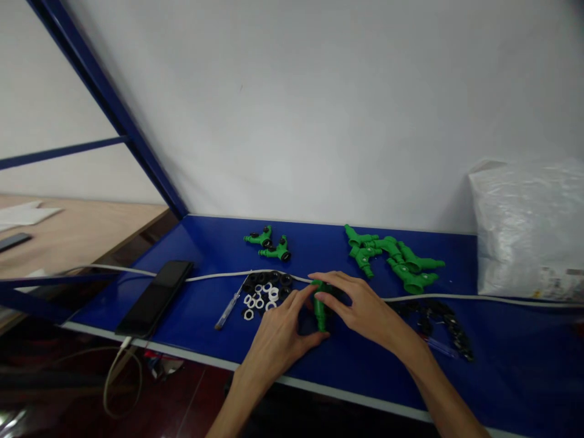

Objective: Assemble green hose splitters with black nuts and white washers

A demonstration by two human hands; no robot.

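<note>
Between my hands, just above or on the blue shelf, is a green plastic hose splitter (320,311). My left hand (285,331) grips it from the left, thumb at its lower end and fingers at its upper end. From the right, my right hand (353,303) closes thumb and fingers around its upper part, hiding some of it. Left of my hands lie white ring washers (260,298) and black rings (285,279). A screwdriver (228,309) with a clear handle rests beside them. Small black parts (444,322) lie to the right of my right hand.
Two green splitters with black fittings (276,250) lie at the back. Several plain green splitters (401,258) are piled at the back right. A black phone (155,299) lies left, a white cable (223,275) crosses the blue shelf (210,237), and a plastic bag (529,231) stands right.
</note>
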